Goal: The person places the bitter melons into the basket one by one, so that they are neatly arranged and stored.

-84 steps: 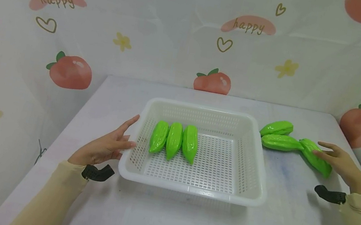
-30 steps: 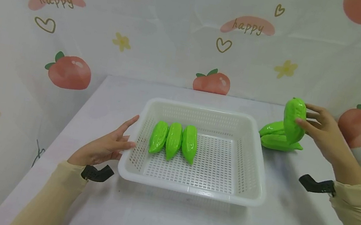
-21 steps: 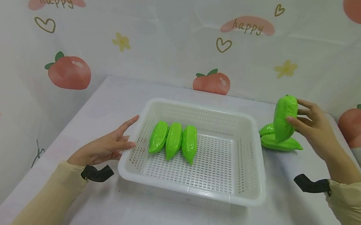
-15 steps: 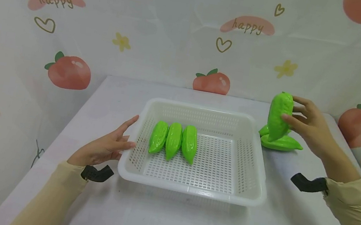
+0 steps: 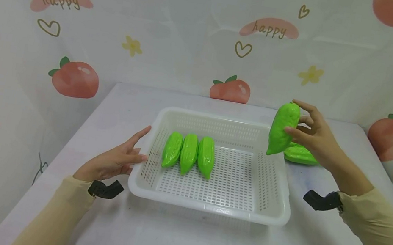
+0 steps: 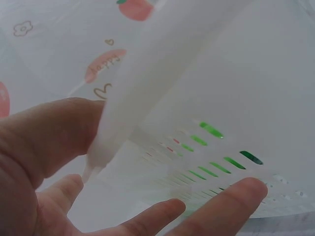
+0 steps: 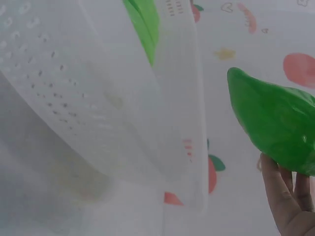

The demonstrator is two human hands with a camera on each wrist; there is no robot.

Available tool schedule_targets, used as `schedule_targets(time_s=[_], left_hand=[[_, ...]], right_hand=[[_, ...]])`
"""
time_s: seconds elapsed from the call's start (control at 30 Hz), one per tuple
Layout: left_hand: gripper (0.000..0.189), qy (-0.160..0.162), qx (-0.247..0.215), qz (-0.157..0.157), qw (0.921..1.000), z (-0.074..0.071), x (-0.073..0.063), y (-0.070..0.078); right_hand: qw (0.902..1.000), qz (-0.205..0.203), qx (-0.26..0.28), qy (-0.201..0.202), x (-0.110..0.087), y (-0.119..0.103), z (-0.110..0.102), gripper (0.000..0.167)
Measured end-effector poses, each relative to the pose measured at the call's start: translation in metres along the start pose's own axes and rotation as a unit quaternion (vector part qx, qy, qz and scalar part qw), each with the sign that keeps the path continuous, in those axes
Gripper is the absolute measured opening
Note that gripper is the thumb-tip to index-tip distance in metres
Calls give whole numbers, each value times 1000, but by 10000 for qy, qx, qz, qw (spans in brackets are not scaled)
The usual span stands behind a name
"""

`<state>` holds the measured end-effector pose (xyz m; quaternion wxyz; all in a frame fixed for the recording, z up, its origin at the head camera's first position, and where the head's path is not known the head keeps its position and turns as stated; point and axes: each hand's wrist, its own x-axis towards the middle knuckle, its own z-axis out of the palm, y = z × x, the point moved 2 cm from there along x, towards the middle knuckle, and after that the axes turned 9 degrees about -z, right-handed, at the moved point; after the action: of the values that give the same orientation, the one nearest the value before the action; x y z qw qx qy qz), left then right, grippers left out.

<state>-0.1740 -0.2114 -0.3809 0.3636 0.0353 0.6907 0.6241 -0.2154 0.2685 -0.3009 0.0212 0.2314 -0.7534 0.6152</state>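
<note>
In the head view my right hand (image 5: 316, 135) holds a glossy green bitter melon (image 5: 282, 129) by thumb and fingers. The melon tilts, pointed end down, above the right rim of a white plastic basket (image 5: 206, 206). In the right wrist view its tip (image 7: 266, 115) points toward the basket wall. Inside the basket's left half, three similar bitter melons (image 5: 189, 153) lie side by side. My left hand (image 5: 113, 160) rests at the basket's left rim with fairly straight, spread fingers. In the left wrist view its thumb (image 6: 59, 132) meets the rim and its fingers (image 6: 226, 206) lie along the slotted outer wall.
More bitter melons (image 5: 300, 155) lie right of the basket, partly hidden by the right hand and the held melon. All stands on a white-covered table (image 5: 177, 243). A printed cloth (image 5: 189, 44) hangs behind it.
My right hand picked up a bitter melon from the table at the right, raised it and brought it left to the basket's right rim. The left hand and basket stayed put.
</note>
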Motion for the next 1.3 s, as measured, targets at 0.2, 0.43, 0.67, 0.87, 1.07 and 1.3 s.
schedule_targets(time_s=[0.2,0.43,0.67,0.87,1.07,1.3], left_hand=[[90,-5,-14,-1,10000,0,0,0],[90,-12,-36,-22,10000,0,0,1],[90,-28,-34,-22,10000,1,-1,1],[89,-31,-31,-13,10000,0,0,0],[89,-31,-41,-10,10000,0,0,-1],[89,-9,-14,-17,10000,-1,0,0]], right_hand=[[9997,-10,-103,-222,2,3,13,66],[9994,77,-130,-323,9,-6,25,64],[9978,107,446,-473,21,-11,36,60],[9963,533,369,-559,34,-11,52,59],[9912,1104,264,-686,45,-4,67,62],[9843,1439,73,-1023,49,9,80,69]])
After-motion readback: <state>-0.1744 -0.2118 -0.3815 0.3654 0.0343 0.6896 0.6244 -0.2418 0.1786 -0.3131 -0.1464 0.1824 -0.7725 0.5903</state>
